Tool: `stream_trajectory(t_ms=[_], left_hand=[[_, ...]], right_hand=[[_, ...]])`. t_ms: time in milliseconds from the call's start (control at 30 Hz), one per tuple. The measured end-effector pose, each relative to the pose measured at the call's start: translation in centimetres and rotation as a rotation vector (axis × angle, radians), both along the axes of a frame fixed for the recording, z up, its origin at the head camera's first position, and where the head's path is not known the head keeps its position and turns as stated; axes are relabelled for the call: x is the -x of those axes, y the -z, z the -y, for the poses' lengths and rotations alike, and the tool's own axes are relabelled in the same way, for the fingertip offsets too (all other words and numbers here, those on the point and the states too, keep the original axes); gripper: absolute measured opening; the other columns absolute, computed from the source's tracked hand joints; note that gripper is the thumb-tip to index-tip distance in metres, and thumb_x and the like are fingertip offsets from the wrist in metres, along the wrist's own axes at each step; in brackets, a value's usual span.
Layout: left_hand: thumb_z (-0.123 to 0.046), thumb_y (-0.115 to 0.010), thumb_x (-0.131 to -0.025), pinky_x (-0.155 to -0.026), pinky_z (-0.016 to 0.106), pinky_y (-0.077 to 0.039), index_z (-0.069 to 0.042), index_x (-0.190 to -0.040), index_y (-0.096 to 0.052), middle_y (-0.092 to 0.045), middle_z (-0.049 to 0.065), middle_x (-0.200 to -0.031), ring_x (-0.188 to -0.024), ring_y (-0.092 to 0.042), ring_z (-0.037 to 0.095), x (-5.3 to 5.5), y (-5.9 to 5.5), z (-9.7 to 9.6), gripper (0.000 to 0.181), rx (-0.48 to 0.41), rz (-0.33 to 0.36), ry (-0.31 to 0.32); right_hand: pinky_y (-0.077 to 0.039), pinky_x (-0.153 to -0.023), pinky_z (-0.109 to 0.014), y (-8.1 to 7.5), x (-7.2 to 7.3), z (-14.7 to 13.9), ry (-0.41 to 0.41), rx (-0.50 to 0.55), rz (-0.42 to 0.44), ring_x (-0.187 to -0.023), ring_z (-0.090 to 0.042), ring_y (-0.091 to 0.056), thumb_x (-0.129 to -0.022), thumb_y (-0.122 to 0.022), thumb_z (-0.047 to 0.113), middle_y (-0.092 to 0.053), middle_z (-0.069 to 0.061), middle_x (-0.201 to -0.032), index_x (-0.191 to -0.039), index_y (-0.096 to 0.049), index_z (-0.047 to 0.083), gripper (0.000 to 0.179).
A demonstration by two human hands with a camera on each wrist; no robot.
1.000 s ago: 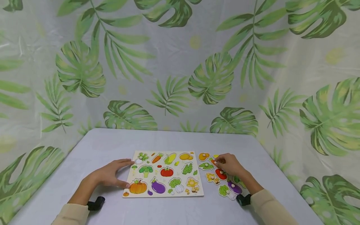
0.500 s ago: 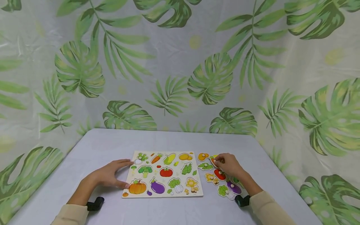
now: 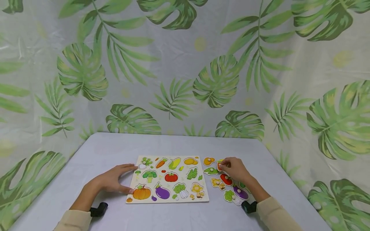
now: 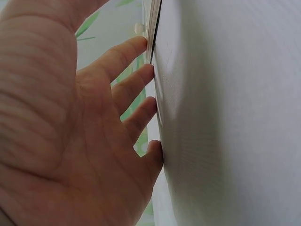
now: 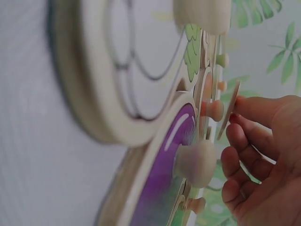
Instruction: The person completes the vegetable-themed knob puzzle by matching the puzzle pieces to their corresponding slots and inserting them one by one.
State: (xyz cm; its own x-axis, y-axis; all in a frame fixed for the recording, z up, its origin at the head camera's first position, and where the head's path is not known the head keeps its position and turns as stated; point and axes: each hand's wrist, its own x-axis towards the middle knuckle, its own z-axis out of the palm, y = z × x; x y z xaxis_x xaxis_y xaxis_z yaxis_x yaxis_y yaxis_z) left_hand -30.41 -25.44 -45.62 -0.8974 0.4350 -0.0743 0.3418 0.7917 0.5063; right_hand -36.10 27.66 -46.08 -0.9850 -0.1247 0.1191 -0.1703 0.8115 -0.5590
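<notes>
Since the earlier frames, the orange piece (image 3: 219,166) has turned a little; the board and both hands look unmoved. The right hand (image 3: 236,169) pinches that piece above the loose pieces, right of the board (image 3: 160,175) on the bench (image 3: 173,218). The left hand (image 3: 113,178) lies with fingers extended at the board's left edge, clenching nothing. A loose pinch could drop the piece; a low sweep might knock the tomato piece (image 3: 226,179); light bracing may let the board slide. No brand, label or writing is legible.
</notes>
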Motion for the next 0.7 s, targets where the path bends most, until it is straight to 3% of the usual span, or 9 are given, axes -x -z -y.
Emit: stream_trajectory(t_ms=[400, 700], left_hand=[[-0.059, -0.084, -0.073, -0.111, 0.082, -0.026, -0.02, -0.155, -0.048, -0.034, 0.018, -0.165, -0.149, -0.029, 0.053, 0.1, 0.2, 0.0, 0.097, 0.001, -0.007, -0.002], [-0.058, -0.084, -0.074, -0.111, 0.081, -0.027, -0.018, -0.155, -0.047, -0.035, 0.019, -0.165, -0.149, -0.029, 0.054, 0.1, 0.1, 0.2, 0.097, -0.007, -0.008, 0.013]], right_hand=[[-0.05, -0.062, -0.025, -0.7, 0.5, 0.9, -0.034, 0.032, -0.023, -0.076, -0.016, -0.055, -0.096, -0.074, 0.026, -0.067, 0.001, -0.086, -0.102, -0.075, 0.011, 0.016], [-0.047, -0.057, -0.025, -1.3, 0.6, 3.7, -0.1, 0.048, -0.046, -0.071, -0.015, -0.053, -0.098, -0.072, 0.025, -0.066, 0.001, -0.084, -0.1, -0.075, 0.012, 0.014]])
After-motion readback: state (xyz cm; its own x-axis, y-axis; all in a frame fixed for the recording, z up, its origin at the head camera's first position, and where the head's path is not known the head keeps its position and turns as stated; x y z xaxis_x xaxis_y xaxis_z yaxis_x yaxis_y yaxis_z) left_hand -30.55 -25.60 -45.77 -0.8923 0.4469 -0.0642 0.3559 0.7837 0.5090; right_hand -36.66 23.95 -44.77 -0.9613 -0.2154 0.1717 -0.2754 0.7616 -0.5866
